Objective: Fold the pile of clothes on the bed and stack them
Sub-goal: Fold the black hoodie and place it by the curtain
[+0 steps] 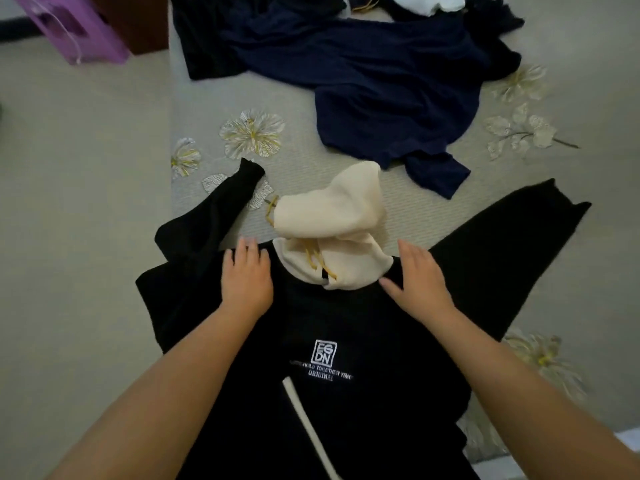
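Near: black hoodie (pixel 346 334) spread flat on bed (pixel 304 168), not folded yet; left hand (pixel 246 282) and right hand (pixel 420 284) pressing its shoulders, fingers straight and close together; far: navy clothes (pixel 381 74) in a messy pile; no stack anywhere; most folding left.

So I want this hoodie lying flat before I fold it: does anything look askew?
Yes. The cream hood is bunched up and its left sleeve is crooked and creased, while the right sleeve lies straight.
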The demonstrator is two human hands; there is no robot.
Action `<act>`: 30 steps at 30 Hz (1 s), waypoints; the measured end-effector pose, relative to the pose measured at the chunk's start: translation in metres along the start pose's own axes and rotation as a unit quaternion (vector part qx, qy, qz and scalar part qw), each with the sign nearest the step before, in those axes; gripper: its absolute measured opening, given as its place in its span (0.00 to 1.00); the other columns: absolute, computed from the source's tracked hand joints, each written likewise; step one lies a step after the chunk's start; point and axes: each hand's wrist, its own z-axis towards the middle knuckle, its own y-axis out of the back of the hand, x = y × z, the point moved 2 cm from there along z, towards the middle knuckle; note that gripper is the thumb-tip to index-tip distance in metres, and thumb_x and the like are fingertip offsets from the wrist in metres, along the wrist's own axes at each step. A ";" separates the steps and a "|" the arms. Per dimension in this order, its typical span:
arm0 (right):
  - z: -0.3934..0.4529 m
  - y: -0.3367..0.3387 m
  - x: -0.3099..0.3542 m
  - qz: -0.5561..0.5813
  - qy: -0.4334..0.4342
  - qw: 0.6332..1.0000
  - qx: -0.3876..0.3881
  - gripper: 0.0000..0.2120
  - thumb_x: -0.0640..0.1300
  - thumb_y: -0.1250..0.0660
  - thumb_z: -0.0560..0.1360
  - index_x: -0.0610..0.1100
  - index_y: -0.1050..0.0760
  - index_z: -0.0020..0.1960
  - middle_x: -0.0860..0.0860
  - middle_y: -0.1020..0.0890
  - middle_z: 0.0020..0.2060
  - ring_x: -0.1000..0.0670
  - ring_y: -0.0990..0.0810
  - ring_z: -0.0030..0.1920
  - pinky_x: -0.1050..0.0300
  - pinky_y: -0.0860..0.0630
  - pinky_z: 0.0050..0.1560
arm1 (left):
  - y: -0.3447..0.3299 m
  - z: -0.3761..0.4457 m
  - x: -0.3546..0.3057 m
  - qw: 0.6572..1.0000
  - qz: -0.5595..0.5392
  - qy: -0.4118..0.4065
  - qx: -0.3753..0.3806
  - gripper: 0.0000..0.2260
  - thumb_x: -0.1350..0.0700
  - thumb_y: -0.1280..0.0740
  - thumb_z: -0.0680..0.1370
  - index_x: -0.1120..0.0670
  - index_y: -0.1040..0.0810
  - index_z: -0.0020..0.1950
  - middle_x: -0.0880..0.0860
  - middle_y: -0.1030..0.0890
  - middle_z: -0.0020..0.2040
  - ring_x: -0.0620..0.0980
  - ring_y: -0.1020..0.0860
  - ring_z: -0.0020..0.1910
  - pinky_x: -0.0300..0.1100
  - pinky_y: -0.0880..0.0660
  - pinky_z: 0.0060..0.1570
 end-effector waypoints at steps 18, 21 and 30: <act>-0.007 0.016 -0.045 0.093 0.270 0.951 -0.123 0.15 0.40 0.45 0.72 0.48 0.30 0.57 0.45 0.26 0.32 0.55 0.31 0.33 0.65 0.35 0.31 | 0.016 0.018 0.024 0.952 -0.286 -0.045 -0.105 0.24 0.53 0.46 0.81 0.50 0.51 0.75 0.63 0.22 0.47 0.59 0.24 0.50 0.46 0.31 0.48; -0.028 0.036 -0.031 0.166 0.280 0.927 -0.188 0.16 0.40 0.45 0.74 0.44 0.32 0.61 0.49 0.29 0.41 0.55 0.34 0.38 0.66 0.40 0.39 | 0.043 -0.020 0.042 0.900 -0.386 -0.070 -0.189 0.18 0.60 0.42 0.80 0.54 0.34 0.70 0.61 0.19 0.50 0.59 0.23 0.53 0.42 0.33 0.50; -0.136 0.166 0.020 -0.012 0.313 0.850 -0.424 0.22 0.55 0.53 0.80 0.41 0.31 0.62 0.46 0.24 0.45 0.45 0.26 0.41 0.53 0.36 0.44 | 0.166 -0.172 0.088 0.825 -0.365 -0.094 -0.420 0.21 0.55 0.46 0.74 0.65 0.21 0.54 0.64 0.19 0.47 0.63 0.21 0.47 0.47 0.30 0.49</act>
